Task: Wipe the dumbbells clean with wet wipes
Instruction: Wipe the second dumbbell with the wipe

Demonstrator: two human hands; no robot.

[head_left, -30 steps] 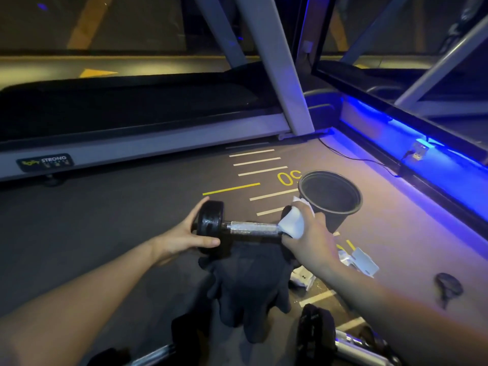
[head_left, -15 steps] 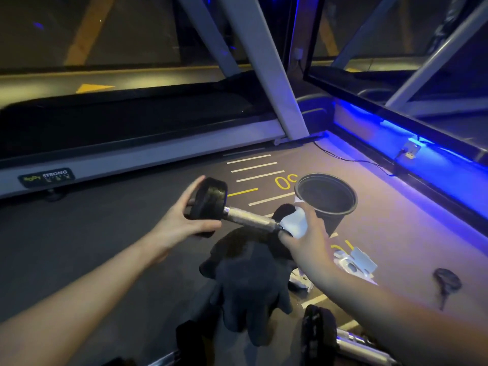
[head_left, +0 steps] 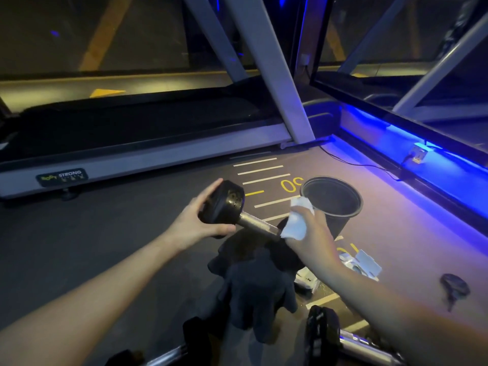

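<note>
A small dumbbell (head_left: pixel 253 221) with black ends and a metal handle is held above the floor, tilted with its left end higher. My left hand (head_left: pixel 192 225) grips that raised black end. My right hand (head_left: pixel 311 233) presses a white wet wipe (head_left: pixel 297 220) around the lower right end, which is mostly hidden by the wipe and the hand. A dark cloth (head_left: pixel 258 281) lies crumpled on the floor right below the dumbbell.
A black bucket (head_left: pixel 351 204) stands just beyond my right hand. Two more dumbbells (head_left: pixel 351 342) lie at the bottom edge. A white wipe packet (head_left: pixel 367 262) and a dark key-like object (head_left: pixel 454 286) lie to the right. A treadmill (head_left: pixel 148 157) runs along the back; blue-lit glass walls the right side.
The dumbbell went from level to tilted: my left hand lifted its left end. My right hand with the wipe stayed on the right end, shifting slightly.
</note>
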